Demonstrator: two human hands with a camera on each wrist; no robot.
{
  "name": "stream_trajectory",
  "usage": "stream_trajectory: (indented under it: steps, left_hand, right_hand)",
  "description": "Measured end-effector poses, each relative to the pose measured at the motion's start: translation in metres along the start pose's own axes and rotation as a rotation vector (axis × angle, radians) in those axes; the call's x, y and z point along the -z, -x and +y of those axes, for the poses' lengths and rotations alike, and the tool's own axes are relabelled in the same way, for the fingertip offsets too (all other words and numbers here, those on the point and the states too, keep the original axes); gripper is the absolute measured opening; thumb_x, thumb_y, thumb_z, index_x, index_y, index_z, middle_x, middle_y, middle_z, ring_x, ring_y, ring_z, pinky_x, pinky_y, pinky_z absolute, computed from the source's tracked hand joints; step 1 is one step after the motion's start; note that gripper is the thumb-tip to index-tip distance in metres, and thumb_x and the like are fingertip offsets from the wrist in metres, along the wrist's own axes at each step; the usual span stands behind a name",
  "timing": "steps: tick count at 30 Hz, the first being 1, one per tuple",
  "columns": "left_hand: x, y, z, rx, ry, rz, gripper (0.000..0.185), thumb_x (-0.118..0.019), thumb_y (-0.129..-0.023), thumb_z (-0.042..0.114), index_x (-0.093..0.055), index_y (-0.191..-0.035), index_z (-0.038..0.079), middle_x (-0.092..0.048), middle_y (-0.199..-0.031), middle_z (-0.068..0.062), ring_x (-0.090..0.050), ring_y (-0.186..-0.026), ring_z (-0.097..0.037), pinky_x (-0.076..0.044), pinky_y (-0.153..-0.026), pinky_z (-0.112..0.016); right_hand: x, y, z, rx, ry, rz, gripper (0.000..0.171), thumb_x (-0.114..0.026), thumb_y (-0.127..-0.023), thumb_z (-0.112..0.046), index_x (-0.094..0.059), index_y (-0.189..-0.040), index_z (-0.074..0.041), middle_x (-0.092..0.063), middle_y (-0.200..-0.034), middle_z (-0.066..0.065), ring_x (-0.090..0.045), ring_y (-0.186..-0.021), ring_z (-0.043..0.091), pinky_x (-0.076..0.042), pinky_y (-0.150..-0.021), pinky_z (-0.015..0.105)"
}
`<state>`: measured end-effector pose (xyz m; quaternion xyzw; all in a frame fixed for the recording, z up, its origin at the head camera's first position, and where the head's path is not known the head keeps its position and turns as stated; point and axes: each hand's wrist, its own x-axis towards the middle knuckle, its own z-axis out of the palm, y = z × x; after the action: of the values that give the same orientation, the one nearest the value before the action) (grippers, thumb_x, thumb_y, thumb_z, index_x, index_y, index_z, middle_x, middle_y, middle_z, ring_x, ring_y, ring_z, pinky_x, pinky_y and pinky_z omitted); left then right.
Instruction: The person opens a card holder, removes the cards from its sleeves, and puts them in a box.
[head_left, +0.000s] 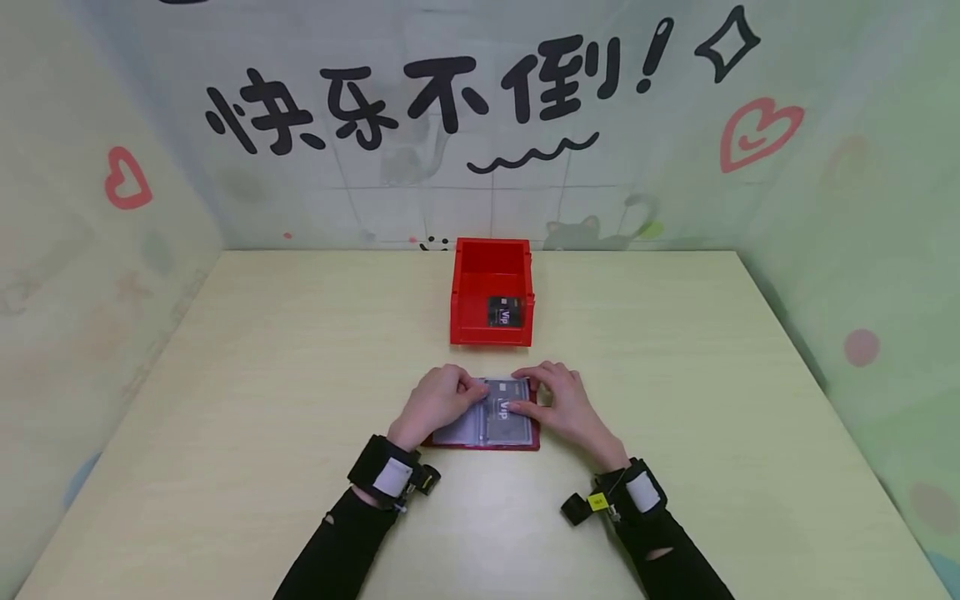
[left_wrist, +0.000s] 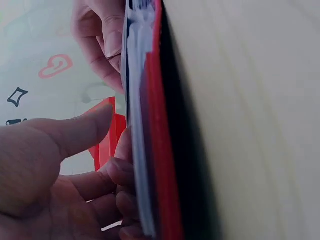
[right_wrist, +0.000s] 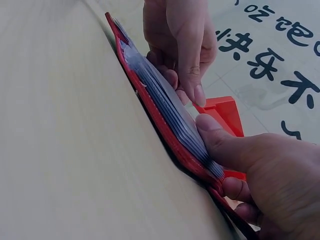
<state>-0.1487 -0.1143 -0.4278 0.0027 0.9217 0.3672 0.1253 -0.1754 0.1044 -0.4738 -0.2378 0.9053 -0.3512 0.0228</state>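
- Head view: a card holder (head_left: 459, 430) lies open on the pale table (head_left: 300, 358), just in front of a red box (head_left: 491, 337). A grey-looking VIP card (head_left: 504, 425) sits on its right half (under clear plastic, it seems), and a second, black card (head_left: 504, 312) lies inside the box, toward its near end.
- Same view: the left hand (head_left: 437, 402) reaches over the left half, fingers bent, tips near the card's upper left corner. The right hand (head_left: 562, 408) spans the right edge, thumb on the card and index finger at the upper edge.
- Left wrist view: the holder is seen edge-on, its clear pages (left_wrist: 137, 130) stacked against the red cover (left_wrist: 165, 160). The left hand's thumb is nearly straight, standing apart from its bent fingers, which lie against the pages; I cannot tell whether they pinch anything.
- Right wrist view: the right hand grips the holder's edge, thumb on the pages and other fingers curled at the cover. Opposite, the left thumb points down beside the pages, with the red box behind.
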Motion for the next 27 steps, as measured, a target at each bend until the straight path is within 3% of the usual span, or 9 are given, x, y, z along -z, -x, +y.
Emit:
stream_trajectory:
  steps: [11, 19, 23, 27]
  left_hand:
    - [-0.0046, 0.0001, 0.001, -0.028, -0.018, 0.008, 0.025, -0.072, -0.093, 0.029, -0.078, -0.096, 0.004, -0.054, -0.064, -0.004, -0.049, -0.066, -0.016, -0.029, -0.056, -0.025]
    - [-0.0047, -0.002, -0.0022, 0.003, -0.001, -0.003, 0.024, -0.072, -0.094, 0.027, -0.074, -0.081, 0.007, -0.043, -0.057, -0.002, -0.046, -0.061, -0.016, -0.028, -0.057, -0.026]
    - [-0.0018, -0.0028, -0.0045, 0.032, 0.038, -0.021, 0.024, -0.071, -0.095, 0.026, -0.071, -0.079, 0.008, -0.044, -0.059, -0.002, -0.047, -0.063, -0.017, -0.031, -0.059, -0.026]
    - [-0.0011, -0.0013, -0.0064, 0.026, 0.063, -0.01, 0.019, -0.068, -0.096, 0.023, -0.074, -0.092, 0.006, -0.057, -0.07, -0.005, -0.052, -0.071, -0.018, -0.036, -0.061, -0.025]
  right_hand:
    - [-0.0009, -0.0005, -0.0024, 0.014, 0.007, 0.012, 0.046, -0.084, -0.08, -0.035, -0.071, -0.12, -0.017, -0.056, -0.088, 0.0, -0.048, -0.094, 0.02, -0.03, -0.085, 0.037]
    - [-0.0019, -0.0001, -0.0009, 0.016, 0.016, 0.004, 0.046, -0.084, -0.081, -0.035, -0.071, -0.122, -0.018, -0.056, -0.09, 0.0, -0.047, -0.094, 0.018, -0.03, -0.086, 0.037]
    - [-0.0023, 0.0001, 0.0003, 0.02, 0.017, 0.008, 0.046, -0.083, -0.082, -0.035, -0.071, -0.123, -0.018, -0.055, -0.09, 0.0, -0.047, -0.094, 0.019, -0.03, -0.086, 0.037]
    - [-0.0028, 0.0002, 0.0006, 0.018, 0.01, 0.009, 0.046, -0.083, -0.082, -0.035, -0.071, -0.122, -0.018, -0.054, -0.09, 0.0, -0.047, -0.094, 0.019, -0.029, -0.087, 0.038]
